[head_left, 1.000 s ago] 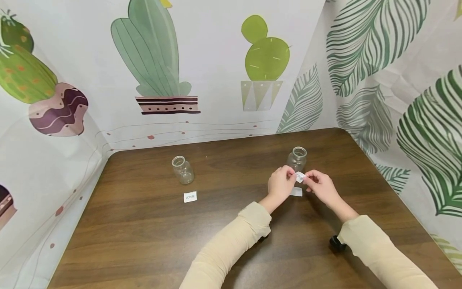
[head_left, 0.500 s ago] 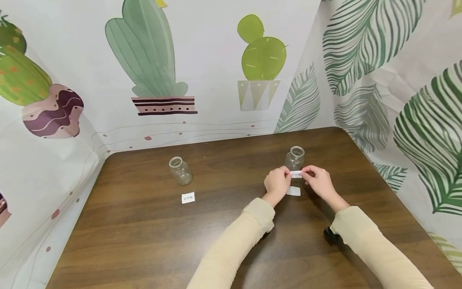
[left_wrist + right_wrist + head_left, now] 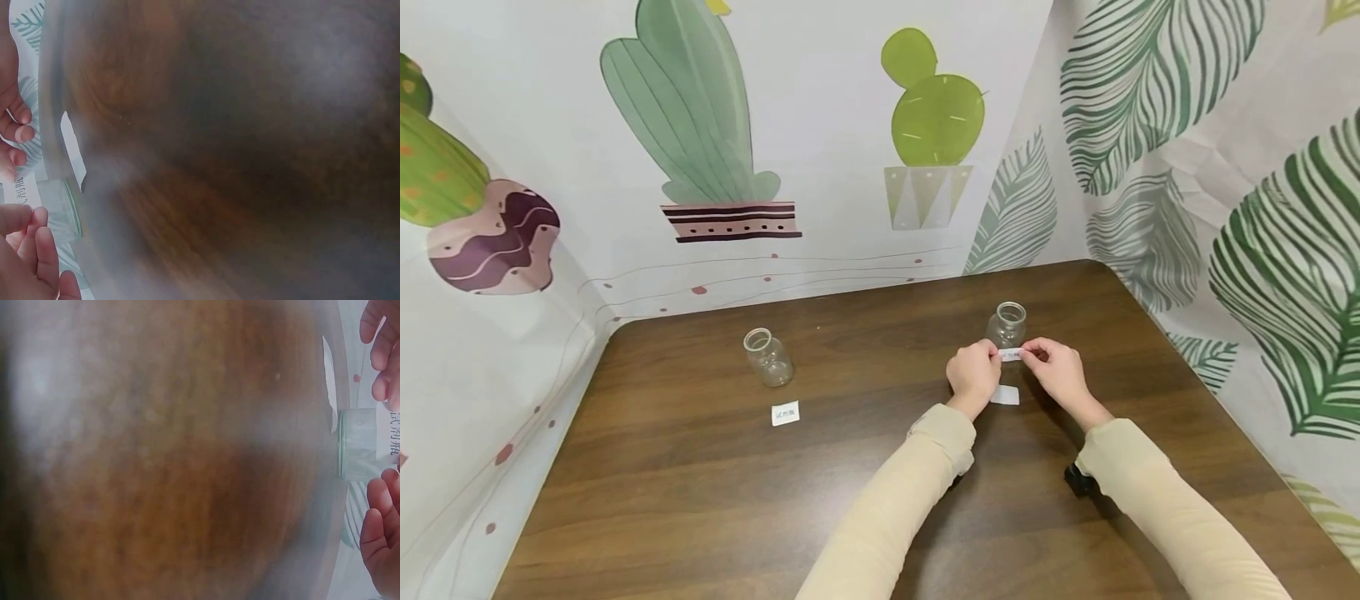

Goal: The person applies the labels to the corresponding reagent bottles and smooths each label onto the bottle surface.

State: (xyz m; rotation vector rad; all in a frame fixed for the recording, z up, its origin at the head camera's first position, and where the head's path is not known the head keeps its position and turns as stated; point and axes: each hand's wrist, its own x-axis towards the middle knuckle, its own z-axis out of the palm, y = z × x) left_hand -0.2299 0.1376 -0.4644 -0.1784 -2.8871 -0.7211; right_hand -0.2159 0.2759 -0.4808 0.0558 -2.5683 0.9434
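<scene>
The left hand (image 3: 974,372) and right hand (image 3: 1057,371) pinch opposite ends of a lettered label (image 3: 1011,355), stretched between their fingertips. It lies across the near side of the right jar (image 3: 1006,330); contact is unclear. A blank slip (image 3: 1005,395) lies nearer on the table (image 3: 760,508). Well left stands another jar (image 3: 769,358), wood showing through its glass, with a lettered card (image 3: 786,413) just nearer.
</scene>
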